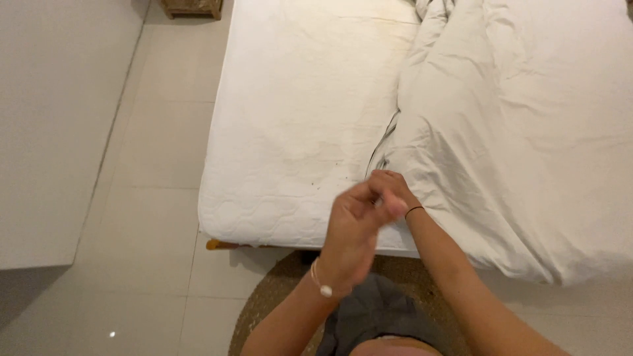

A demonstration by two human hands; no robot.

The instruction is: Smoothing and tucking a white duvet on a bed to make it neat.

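I stand at the foot of a bed with a bare white mattress (297, 118). A crumpled white duvet (521, 138) covers its right half. My left hand (349, 231) and my right hand (392, 191) meet in front of me over the mattress's near edge, fingers curled and touching each other. Whether either hand pinches a fold of the duvet's edge is hidden behind my left hand. A thin bracelet with a white bead circles my left wrist, and a dark band circles my right wrist.
Pale floor tiles (151, 198) run along the left of the bed, beside a white wall (53, 132). A round woven rug (264, 310) lies under my feet. A wooden piece of furniture (192, 8) stands at the far end.
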